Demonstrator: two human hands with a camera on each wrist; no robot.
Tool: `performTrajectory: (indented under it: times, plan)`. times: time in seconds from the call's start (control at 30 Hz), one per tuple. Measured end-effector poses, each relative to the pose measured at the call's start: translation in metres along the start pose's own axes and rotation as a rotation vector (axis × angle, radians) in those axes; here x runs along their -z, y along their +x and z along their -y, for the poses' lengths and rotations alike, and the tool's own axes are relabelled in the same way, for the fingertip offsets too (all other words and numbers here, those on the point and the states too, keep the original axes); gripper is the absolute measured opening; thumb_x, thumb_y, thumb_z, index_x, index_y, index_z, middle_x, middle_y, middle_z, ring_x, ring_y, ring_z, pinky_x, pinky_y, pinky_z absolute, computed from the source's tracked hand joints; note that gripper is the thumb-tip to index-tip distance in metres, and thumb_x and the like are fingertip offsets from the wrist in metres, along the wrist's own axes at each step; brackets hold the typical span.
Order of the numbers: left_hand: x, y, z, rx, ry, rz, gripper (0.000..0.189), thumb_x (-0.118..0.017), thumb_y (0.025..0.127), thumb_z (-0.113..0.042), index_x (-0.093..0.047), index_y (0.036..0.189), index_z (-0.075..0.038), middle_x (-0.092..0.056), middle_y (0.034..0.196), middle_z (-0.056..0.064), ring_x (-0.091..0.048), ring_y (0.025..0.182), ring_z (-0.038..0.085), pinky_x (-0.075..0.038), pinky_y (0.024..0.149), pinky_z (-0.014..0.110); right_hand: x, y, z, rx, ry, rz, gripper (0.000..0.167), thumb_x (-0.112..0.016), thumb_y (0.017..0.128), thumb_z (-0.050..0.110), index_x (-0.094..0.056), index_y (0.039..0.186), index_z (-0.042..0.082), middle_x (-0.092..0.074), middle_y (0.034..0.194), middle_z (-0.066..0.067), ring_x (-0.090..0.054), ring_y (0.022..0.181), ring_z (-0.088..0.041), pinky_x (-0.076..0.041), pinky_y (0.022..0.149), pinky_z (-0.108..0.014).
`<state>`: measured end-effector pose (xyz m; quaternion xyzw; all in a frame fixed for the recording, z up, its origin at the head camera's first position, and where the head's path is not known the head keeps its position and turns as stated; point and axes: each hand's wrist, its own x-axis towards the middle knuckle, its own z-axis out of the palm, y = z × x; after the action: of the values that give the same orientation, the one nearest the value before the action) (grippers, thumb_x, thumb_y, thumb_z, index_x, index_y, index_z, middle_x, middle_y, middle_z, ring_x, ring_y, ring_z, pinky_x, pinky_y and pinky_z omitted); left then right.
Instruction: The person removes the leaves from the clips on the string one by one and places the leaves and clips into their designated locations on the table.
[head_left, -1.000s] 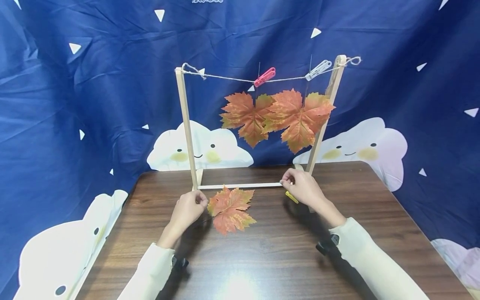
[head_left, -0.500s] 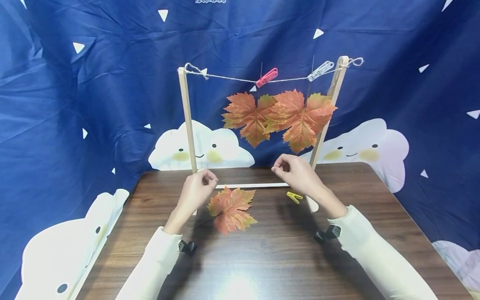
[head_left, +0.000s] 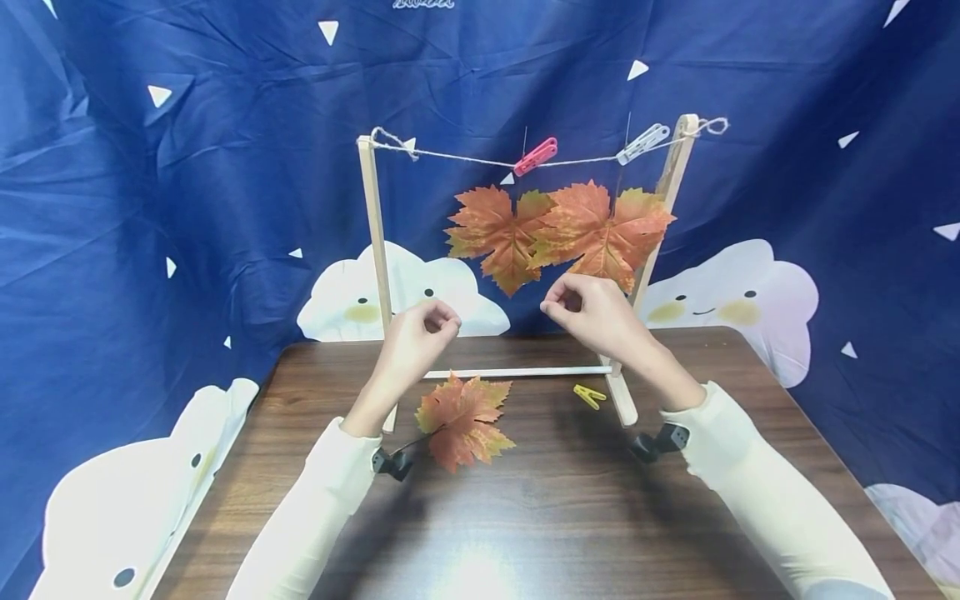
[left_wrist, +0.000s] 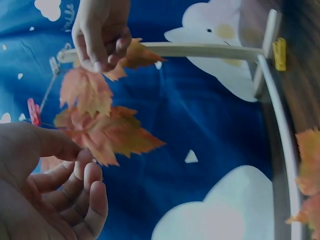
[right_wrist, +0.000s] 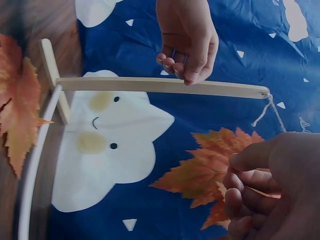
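Note:
Both hands are raised in front of a wooden frame and show nothing in their grasp. My left hand point(head_left: 420, 337) hovers before the left post, thumb near the forefinger and the other fingers loosely bent. Below it, a maple leaf point(head_left: 465, 421) lies on the table, its stem end hidden by the left wrist. My right hand point(head_left: 592, 312) is just below and in front of a hanging maple leaf point(head_left: 600, 229), overlapping its lower tip, fingers loosely curled. Another maple leaf point(head_left: 495, 233) hangs left of it. A yellow clothespin point(head_left: 589, 396) lies on the table below the right hand.
A string point(head_left: 457, 157) runs between the wooden posts point(head_left: 375, 225), carrying a pink clothespin point(head_left: 536, 157) and a white clothespin point(head_left: 642, 144). A white crossbar point(head_left: 517, 372) joins the frame's feet on the brown table point(head_left: 540, 508). A blue cloud-printed cloth point(head_left: 225, 208) hangs behind.
Both hands have risen from near the tabletop toward the hanging leaves, the left also moving right. The yellow clothespin, partly covered before, is now fully visible.

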<state>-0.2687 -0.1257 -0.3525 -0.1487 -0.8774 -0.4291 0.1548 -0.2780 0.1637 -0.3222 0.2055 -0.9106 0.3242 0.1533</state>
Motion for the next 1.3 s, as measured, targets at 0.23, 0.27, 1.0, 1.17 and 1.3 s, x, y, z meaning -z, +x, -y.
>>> performTrajectory:
  times: [0.23, 0.27, 1.0, 1.17, 1.3]
  plan:
    - [-0.003, 0.015, -0.025, -0.063, -0.073, -0.038, 0.008, -0.069, 0.095, -0.015, -0.074, 0.097, -0.009, -0.071, 0.082, 0.006, -0.064, 0.076, 0.020, -0.049, 0.072, 0.028, 0.019, 0.013, 0.010, -0.001, -0.013, -0.050, 0.011, -0.075, 0.099, 0.022, -0.075, 0.098, 0.011, -0.072, 0.083, -0.005, -0.061, 0.074, -0.020, -0.046, 0.069, -0.030]
    - [-0.004, 0.017, -0.028, -0.067, -0.087, -0.042, 0.007, -0.069, 0.096, -0.014, -0.074, 0.097, -0.009, -0.071, 0.082, 0.007, -0.064, 0.076, 0.020, -0.049, 0.072, 0.028, 0.021, 0.015, 0.011, -0.002, -0.014, -0.058, 0.011, -0.075, 0.098, 0.022, -0.075, 0.098, 0.011, -0.072, 0.084, -0.005, -0.061, 0.074, -0.020, -0.045, 0.069, -0.029]
    - [-0.004, 0.072, -0.096, -0.116, -0.262, -0.145, 0.012, -0.068, 0.101, -0.017, -0.073, 0.105, -0.007, -0.075, 0.091, 0.010, -0.070, 0.081, 0.020, -0.054, 0.070, 0.026, 0.071, 0.049, 0.038, 0.006, 0.022, -0.080, 0.015, -0.070, 0.103, 0.023, -0.074, 0.105, 0.009, -0.071, 0.092, -0.011, -0.061, 0.079, -0.022, -0.045, 0.066, -0.023]
    - [-0.004, 0.083, -0.103, -0.116, -0.239, -0.167, 0.014, -0.069, 0.101, -0.019, -0.074, 0.105, -0.006, -0.076, 0.095, 0.010, -0.071, 0.087, 0.020, -0.055, 0.080, 0.029, 0.080, 0.056, 0.046, 0.015, 0.019, -0.084, 0.019, -0.069, 0.104, 0.028, -0.075, 0.109, 0.010, -0.071, 0.092, -0.011, -0.059, 0.078, -0.021, -0.044, 0.063, -0.023]
    - [-0.005, 0.090, -0.109, -0.111, -0.254, -0.175, 0.015, -0.069, 0.101, -0.019, -0.074, 0.106, -0.005, -0.077, 0.096, 0.011, -0.074, 0.088, 0.021, -0.058, 0.083, 0.029, 0.087, 0.063, 0.051, 0.029, 0.003, -0.097, 0.021, -0.068, 0.104, 0.029, -0.075, 0.111, 0.010, -0.072, 0.094, -0.010, -0.060, 0.080, -0.020, -0.044, 0.068, -0.025]
